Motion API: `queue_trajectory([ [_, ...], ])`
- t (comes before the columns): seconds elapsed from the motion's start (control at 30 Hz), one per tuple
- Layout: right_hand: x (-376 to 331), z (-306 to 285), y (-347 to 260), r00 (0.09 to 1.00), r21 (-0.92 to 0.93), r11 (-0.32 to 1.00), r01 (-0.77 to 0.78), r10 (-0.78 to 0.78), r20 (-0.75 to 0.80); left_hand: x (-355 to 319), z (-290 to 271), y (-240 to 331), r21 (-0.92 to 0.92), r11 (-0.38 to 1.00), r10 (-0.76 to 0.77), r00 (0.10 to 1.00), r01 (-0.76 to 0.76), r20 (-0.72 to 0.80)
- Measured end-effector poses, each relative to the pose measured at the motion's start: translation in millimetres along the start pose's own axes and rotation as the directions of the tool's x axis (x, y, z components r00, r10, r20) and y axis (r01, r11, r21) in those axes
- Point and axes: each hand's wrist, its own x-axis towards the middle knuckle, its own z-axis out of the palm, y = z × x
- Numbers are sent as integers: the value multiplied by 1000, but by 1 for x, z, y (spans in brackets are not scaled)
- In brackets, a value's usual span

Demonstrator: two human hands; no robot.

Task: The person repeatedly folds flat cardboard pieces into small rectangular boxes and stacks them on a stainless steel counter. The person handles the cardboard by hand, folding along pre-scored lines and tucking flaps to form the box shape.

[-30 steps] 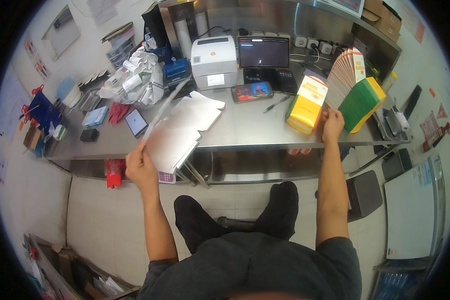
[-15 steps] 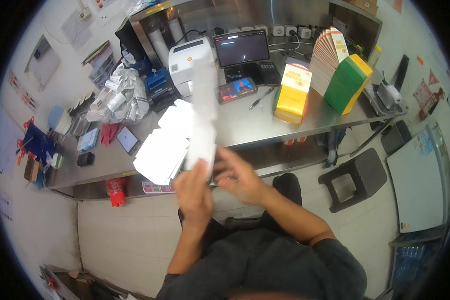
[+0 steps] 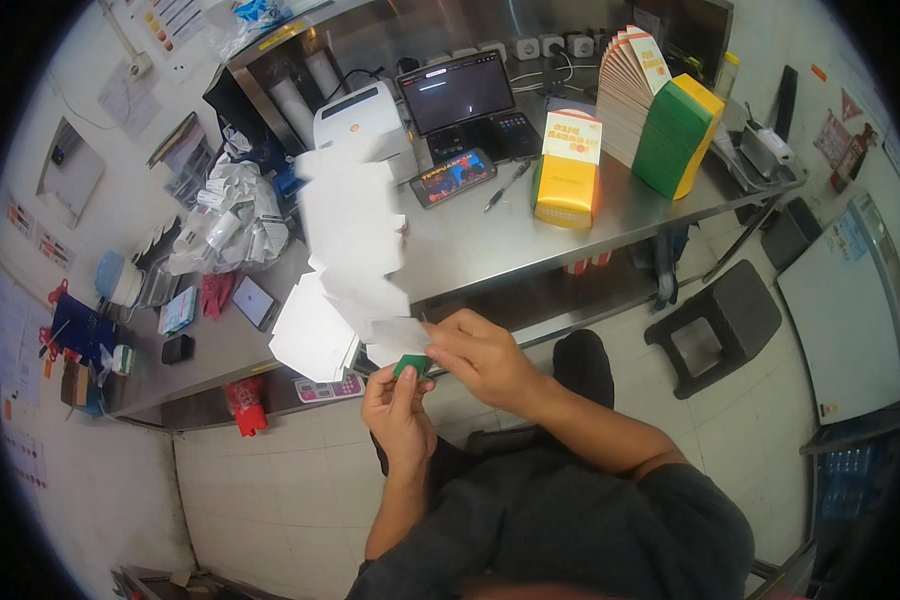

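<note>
Seated person at a steel counter (image 3: 590,215), both hands raised in front of the chest, just near of the counter's front edge.

Left hand (image 3: 398,405): closed in a pinch on a small green piece (image 3: 410,364) at the bottom end of a long white paper strip (image 3: 355,240). Right hand (image 3: 480,355): fingers narrowed on the same lower end, touching the strip just right of the green piece. Hands almost touch each other.

Strip: a folded, zigzag chain of white sheets, held only at its near end. Long axis runs from the hands up and away toward the far side, leaning slightly left; the free end points at the white label printer (image 3: 362,120). It passes in front of a loose stack of white sheets (image 3: 312,335) on the counter's near-left edge. Whether it touches that stack I cannot tell.

Risks, as a judgement:
- Strip is unsupported beyond the pinch, so it may flop or unfold and knock the phone (image 3: 453,176) or pen (image 3: 508,184).
- The grip is small, so a slip of either thumb would drop the whole chain to the floor.
- The folds may tear if the hands pull apart.
- The counter stack overhangs the edge and a brush could slide it off.
</note>
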Motion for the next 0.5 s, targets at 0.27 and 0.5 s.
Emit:
queue_trajectory([
  [0.27, -4, 4, -10, 998, -52, 996, 67, -68, -8, -2, -1, -10, -9, 996, 84, 992, -84, 89],
  [0.5, -7, -3, -11, 990, 201, 974, -108, 86, 112, -5, -7, -14, -77, 987, 146, 984, -139, 105],
])
